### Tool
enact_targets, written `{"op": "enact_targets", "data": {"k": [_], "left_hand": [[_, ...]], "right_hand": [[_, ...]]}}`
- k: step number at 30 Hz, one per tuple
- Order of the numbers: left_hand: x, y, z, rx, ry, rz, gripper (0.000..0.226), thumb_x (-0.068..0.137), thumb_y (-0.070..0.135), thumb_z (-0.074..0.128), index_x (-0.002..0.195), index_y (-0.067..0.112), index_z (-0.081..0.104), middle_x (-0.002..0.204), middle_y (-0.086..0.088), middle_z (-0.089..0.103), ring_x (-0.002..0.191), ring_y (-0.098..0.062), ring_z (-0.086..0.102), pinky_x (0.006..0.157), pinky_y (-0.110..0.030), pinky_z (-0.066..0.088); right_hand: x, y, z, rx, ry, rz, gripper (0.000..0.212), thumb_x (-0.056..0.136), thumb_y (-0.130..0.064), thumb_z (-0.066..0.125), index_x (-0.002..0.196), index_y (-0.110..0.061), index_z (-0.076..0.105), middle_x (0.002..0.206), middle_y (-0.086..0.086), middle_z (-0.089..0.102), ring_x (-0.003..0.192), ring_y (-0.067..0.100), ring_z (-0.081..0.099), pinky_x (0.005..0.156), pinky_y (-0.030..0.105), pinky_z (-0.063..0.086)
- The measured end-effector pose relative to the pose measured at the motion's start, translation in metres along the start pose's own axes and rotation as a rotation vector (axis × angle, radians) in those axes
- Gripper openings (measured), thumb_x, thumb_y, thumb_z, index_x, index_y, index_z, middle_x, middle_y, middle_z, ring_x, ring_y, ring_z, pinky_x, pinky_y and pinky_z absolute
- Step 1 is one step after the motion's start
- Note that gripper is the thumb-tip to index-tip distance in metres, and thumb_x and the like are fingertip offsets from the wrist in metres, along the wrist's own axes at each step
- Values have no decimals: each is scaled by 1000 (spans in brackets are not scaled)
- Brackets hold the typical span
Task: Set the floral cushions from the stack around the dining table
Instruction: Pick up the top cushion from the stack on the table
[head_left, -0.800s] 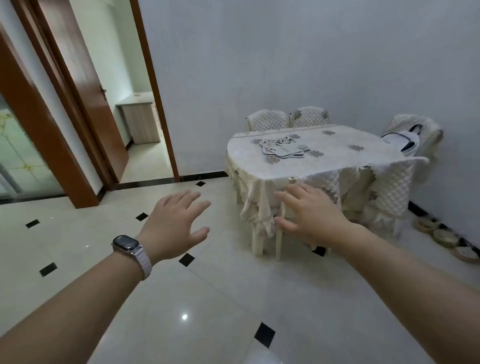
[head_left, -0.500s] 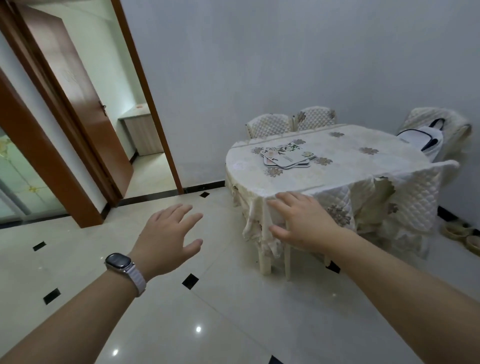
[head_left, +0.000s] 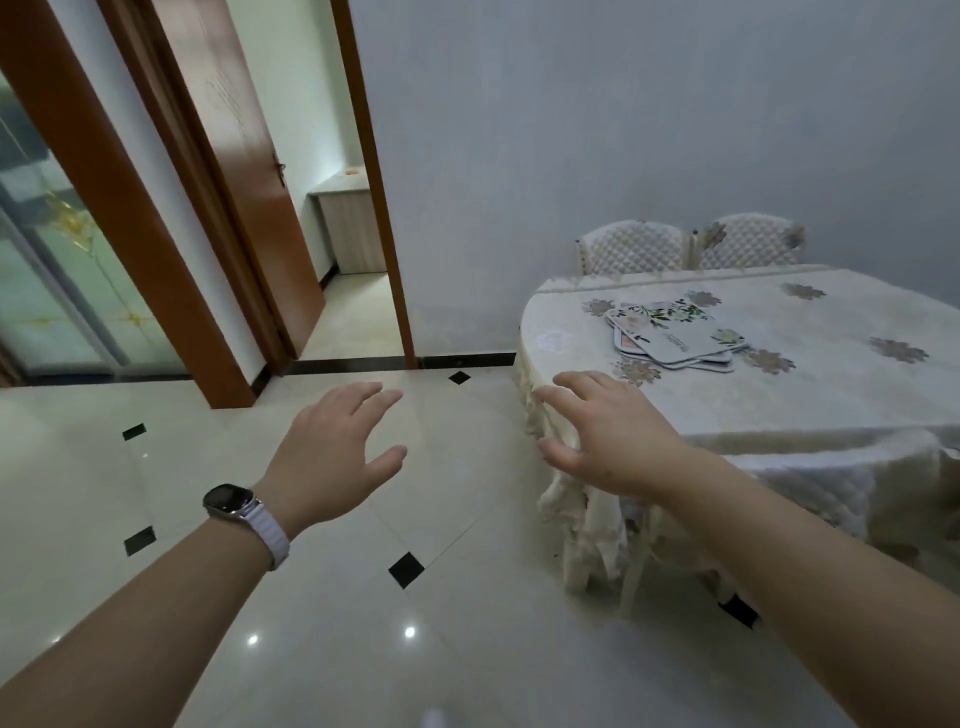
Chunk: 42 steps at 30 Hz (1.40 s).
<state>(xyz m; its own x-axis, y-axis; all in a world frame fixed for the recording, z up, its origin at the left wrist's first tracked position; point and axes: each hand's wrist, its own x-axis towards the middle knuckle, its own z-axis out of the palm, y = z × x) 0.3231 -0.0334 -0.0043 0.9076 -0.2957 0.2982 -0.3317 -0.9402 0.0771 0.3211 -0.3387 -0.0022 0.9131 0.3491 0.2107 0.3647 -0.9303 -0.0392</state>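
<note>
**Both hands open before the tabletop, the cushions in a stack on it**

The left hand (head_left: 332, 457) is held out over the floor (head_left: 260, 597), palm down. Its fingers are straight and a little spread, the thumb is apart, and it holds nothing. On its wrist sits a watch (head_left: 231, 501) with a pale band. The right hand (head_left: 613, 436) is also stretched forward, palm down, with fingers straight and spread, and it holds nothing. It is at the rounded near edge of the tabletop (head_left: 805, 384). Whether its fingers touch the cloth there, I cannot tell.

The floral cushions (head_left: 675, 335) lie in a flat, slightly fanned stack on the tabletop, near its rounded end and apart from both hands. The top one is pale, with green leaves and flowers printed along its far edge and at one corner. The edges of others show under it, but I cannot count them. A cream tablecloth (head_left: 587, 514) with flower patches covers the tabletop and hangs in folds over the legs.

Behind the tabletop two chairs (head_left: 636, 248) with quilted covers stand side by side against the grey wall (head_left: 623, 130). To the left a brown wooden door (head_left: 244, 182) stands open, and through the doorway a low cabinet (head_left: 350, 228) shows. The floor is of glossy pale tiles with small black squares.
</note>
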Motion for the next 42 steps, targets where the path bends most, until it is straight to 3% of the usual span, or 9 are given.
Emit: {"op": "enact_targets", "data": {"k": [8, 16, 26, 33, 42], "left_hand": [[159, -115, 89, -35, -45, 69, 61, 88, 52, 55, 141, 27, 42, 144, 1, 45, 132, -19, 39, 104, -39, 36], [302, -186, 114, -64, -56, 188, 60, 88, 50, 54, 142, 26, 42, 146, 0, 43, 135, -20, 37, 107, -40, 34], [441, -191, 180, -122, -89, 253, 58, 89, 51, 52, 142, 27, 43, 146, 2, 44, 134, -18, 38, 105, -40, 36], [555, -178, 231, -122, -166, 233, 60, 90, 51, 52, 144, 29, 38, 148, 3, 41, 135, -17, 36, 109, -40, 35], [697, -129, 272, -128, -185, 317, 59, 89, 50, 53, 142, 28, 41, 147, 2, 42, 134, -18, 36, 108, -39, 34]], "right_hand": [[177, 29, 65, -75, -101, 101, 61, 92, -58, 42, 146, -31, 34, 149, -5, 39, 137, 18, 34, 107, 37, 31], [303, 55, 84, -70, -103, 218, 61, 92, -59, 42, 145, -30, 36, 151, -2, 38, 138, 21, 32, 109, 41, 32], [379, 129, 129, -33, -124, 336, 59, 93, -55, 44, 145, -27, 38, 152, 0, 37, 140, 21, 31, 109, 40, 29], [452, 221, 172, 48, -114, 414, 57, 94, -52, 44, 144, -27, 39, 151, -2, 39, 138, 20, 33, 107, 39, 33], [519, 345, 166, -12, -128, 455, 60, 94, -55, 41, 146, -26, 34, 155, 1, 33, 141, 23, 29, 112, 43, 27]]}}
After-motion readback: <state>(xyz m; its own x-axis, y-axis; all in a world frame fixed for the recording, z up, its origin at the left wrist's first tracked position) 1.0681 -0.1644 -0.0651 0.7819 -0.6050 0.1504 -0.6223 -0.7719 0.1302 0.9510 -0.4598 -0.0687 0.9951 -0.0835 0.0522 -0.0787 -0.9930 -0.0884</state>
